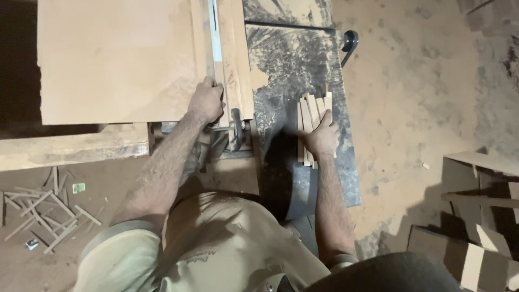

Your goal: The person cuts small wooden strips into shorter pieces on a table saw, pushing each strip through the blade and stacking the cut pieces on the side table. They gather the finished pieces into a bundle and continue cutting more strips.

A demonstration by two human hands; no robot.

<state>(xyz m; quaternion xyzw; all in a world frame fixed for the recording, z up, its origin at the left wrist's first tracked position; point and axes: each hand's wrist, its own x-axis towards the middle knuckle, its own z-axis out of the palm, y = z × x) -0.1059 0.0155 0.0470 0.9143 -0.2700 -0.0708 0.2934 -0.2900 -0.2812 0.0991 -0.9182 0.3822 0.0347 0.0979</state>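
A large flat sheet of brown board (116, 59) covers the left side of the desk (294, 59), whose dusty dark metal top shows on the right. Along the board's right edge runs a long pale guide rail (215, 38), pointing straight away from the person. The left hand (207, 101) sits at the board's near right corner, its fingers curled over the near end of the rail, clamped on it. Right of it, well apart, a small stack of thin wooden strips (311, 108) lies on the metal top, long axes running away from the person, slightly fanned. The right hand (323, 138) rests palm down on the near end of the strips, fingers spread. Loose offcuts (46, 213) litter the floor (411, 108) at the left.
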